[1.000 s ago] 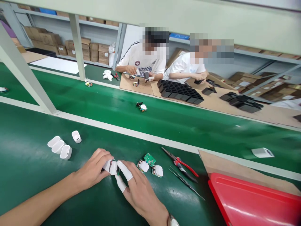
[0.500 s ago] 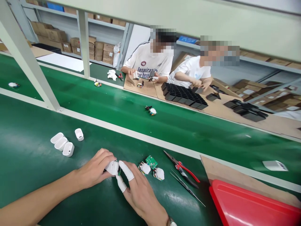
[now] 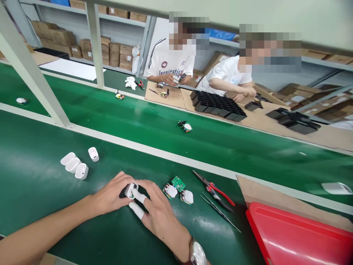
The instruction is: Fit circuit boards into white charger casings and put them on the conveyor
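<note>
My left hand (image 3: 114, 193) is closed around a small white plastic housing (image 3: 132, 192), its open end toward my right hand; a black part shows beside it. My right hand (image 3: 162, 217), with white finger cots on two digits, is at that open end. One covered fingertip presses into the opening and a bare finger rests by the rim. What sits inside the housing is mostly hidden. Right of my hands lie two white-topped circuit assemblies (image 3: 186, 197) and a green circuit board (image 3: 178, 183). Several empty white housings (image 3: 82, 171) stand to the left.
Red-handled long-nose pliers (image 3: 213, 189) and metal tweezers (image 3: 220, 212) lie at right, near a red bin (image 3: 298, 232). Across a green conveyor belt (image 3: 149, 114) carrying assemblies, two people work near a black tray (image 3: 217, 105). A slanted metal post (image 3: 35, 70) stands at left.
My right fingers have shifted from gripping around the housing's end to pressing one fingertip into its opening. The housing has turned, showing its open end. Assemblies on the belt have moved right.
</note>
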`<state>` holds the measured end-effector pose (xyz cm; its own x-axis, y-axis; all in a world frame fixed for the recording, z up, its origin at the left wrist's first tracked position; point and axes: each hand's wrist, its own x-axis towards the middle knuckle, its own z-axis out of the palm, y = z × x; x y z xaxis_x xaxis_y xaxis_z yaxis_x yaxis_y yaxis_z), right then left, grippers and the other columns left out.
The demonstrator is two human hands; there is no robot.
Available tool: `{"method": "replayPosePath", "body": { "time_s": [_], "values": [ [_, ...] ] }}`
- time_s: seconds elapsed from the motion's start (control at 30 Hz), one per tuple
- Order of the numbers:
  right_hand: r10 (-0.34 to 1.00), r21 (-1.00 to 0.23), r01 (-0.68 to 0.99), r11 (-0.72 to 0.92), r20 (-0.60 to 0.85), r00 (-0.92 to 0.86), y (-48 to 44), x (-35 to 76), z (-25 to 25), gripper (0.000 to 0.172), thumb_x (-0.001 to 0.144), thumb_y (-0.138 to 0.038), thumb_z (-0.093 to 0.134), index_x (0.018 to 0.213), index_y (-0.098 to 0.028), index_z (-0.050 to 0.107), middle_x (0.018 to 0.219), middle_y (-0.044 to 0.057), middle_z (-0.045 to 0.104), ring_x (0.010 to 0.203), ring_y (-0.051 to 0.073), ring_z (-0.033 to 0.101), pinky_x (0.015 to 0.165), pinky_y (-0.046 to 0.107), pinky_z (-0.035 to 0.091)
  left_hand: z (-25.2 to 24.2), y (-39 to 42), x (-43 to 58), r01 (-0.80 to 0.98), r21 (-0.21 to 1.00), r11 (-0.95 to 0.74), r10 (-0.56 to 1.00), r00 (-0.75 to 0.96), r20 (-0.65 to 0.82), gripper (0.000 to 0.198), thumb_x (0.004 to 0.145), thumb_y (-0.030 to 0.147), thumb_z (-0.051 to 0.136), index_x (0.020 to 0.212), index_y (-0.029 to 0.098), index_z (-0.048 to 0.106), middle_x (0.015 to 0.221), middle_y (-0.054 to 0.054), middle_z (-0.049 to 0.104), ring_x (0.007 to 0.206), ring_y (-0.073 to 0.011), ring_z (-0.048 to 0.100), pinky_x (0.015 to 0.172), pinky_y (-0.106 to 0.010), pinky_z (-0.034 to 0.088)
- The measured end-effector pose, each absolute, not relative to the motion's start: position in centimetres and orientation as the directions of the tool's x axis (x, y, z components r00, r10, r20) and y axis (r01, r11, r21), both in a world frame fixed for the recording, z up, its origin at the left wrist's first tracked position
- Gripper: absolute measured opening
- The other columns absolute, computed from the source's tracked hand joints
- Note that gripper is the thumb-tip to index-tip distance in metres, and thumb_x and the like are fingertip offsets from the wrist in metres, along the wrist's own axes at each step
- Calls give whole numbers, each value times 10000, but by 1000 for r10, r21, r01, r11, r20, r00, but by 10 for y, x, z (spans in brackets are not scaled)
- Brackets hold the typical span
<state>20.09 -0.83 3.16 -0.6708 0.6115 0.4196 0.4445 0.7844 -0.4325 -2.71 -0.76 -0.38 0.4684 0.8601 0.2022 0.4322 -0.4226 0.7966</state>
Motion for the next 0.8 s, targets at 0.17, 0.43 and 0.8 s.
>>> {"method": "replayPosePath", "body": {
  "time_s": [0.17, 0.43, 0.8],
  "values": [
    [609, -416, 448, 791, 469, -640, -8, 195, 28, 377, 1031, -211, 609, 1404, -200, 551, 1362, 166, 606, 1206, 308, 587, 964, 514, 590, -3, -9, -28, 452, 849, -273, 881, 472, 33, 489, 883, 189, 734, 1316, 279, 525, 1221, -46, 667, 1101, -242, 657, 944, -399, 566],
    [475, -284, 381, 880, 502, -723, -9, 202, 20, 212, 999, -94, 585, 1188, -155, 660, 1284, 161, 659, 1247, 316, 572, 973, 485, 581, -11, -13, -30, 436, 872, -223, 879, 477, -14, 703, 860, 215, 765, 1438, 280, 371, 1421, -108, 644, 1334, -284, 634, 1097, -473, 533],
    [511, -273, 432, 860, 486, -709, -6, 204, 13, 434, 926, -1, 510, 1295, -201, 618, 1331, 153, 609, 1210, 318, 549, 947, 520, 597, 2, -11, -28, 453, 847, -276, 869, 494, 19, 597, 916, 131, 653, 1434, 274, 395, 1370, -85, 705, 1272, -258, 687, 1073, -455, 556]
  ]
}}
